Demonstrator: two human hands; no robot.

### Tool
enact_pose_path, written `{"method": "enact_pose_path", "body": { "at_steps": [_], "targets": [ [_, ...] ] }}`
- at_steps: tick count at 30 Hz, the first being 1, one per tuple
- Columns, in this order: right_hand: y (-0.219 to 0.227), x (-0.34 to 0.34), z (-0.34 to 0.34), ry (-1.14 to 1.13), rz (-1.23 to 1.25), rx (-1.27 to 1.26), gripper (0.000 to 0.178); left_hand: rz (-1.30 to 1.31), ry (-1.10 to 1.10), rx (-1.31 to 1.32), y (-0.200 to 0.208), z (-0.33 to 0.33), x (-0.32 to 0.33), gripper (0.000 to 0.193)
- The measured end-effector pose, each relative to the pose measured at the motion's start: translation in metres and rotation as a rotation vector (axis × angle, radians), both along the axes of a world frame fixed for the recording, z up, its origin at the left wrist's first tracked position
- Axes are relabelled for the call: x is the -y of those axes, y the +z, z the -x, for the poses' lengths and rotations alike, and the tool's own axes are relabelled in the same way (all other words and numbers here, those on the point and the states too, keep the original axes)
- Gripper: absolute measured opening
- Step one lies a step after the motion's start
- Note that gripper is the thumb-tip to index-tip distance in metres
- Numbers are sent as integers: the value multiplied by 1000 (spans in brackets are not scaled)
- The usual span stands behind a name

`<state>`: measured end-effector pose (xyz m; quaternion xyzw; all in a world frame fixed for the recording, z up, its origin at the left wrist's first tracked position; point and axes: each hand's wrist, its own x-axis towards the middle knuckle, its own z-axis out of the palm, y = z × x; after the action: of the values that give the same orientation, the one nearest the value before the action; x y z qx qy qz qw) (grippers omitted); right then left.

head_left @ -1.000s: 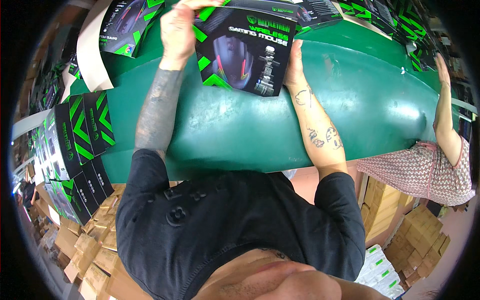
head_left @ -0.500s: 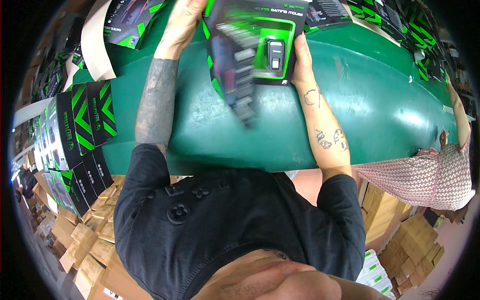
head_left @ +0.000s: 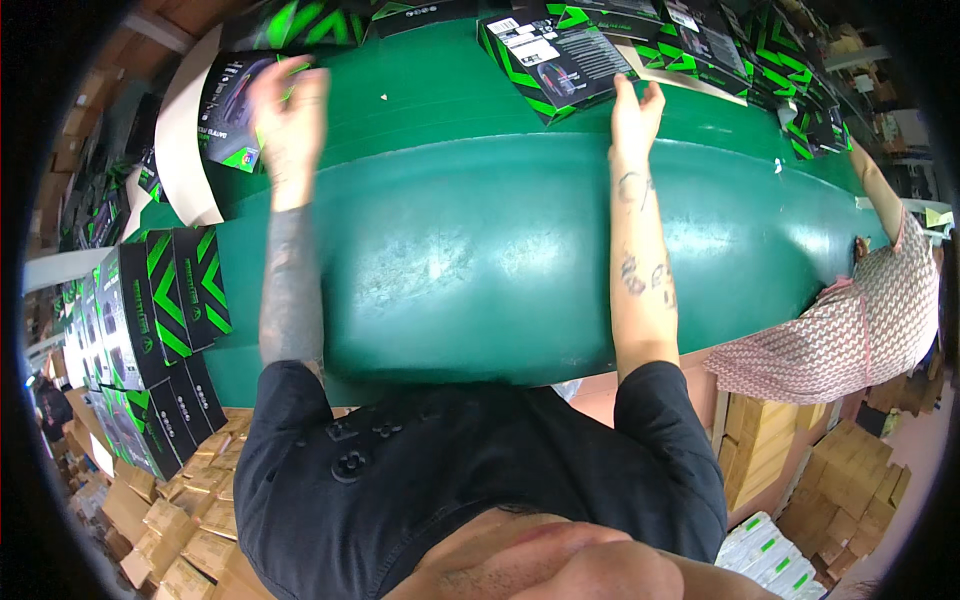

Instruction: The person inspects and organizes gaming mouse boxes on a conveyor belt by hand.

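Observation:
My left hand is raised over the far left of the green table, smeared by motion, so its fingers do not read clearly. It partly covers a black and green gaming mouse box with a mouse pictured on it. My right hand has its fingers apart and holds nothing. Its fingertips are at the near right corner of another black and green mouse box, which lies with its label and printed text upward. Whether they touch that box, I cannot tell.
The green table spans the middle. Stacked boxes stand at the left edge; more boxes line the far side. A co-worker in a patterned garment is at the right. Cardboard cartons lie on the floor lower left.
The mouse box I held between both hands has left them; where it lies, I cannot tell. My hands have moved apart, the left one leftward. The view has shifted, with the table lower in the picture.

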<state>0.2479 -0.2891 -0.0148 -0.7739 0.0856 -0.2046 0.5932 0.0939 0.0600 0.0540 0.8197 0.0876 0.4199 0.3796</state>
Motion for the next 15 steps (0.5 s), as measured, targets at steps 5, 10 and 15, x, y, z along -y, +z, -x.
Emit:
{"method": "enact_pose_path", "body": {
  "at_steps": [5, 10, 15],
  "targets": [
    [23, -1, -12, 213, 306, -254, 73, -583, -430, -248, -55, -50, 103, 67],
    [51, -26, 57, 296, 66, -169, 66, -464, -542, -139, -45, -64, 108, 76],
    [92, -35, 86, 757, -269, 453, 58, 89, -725, 44, 5, -7, 101, 79]
  ]
}}
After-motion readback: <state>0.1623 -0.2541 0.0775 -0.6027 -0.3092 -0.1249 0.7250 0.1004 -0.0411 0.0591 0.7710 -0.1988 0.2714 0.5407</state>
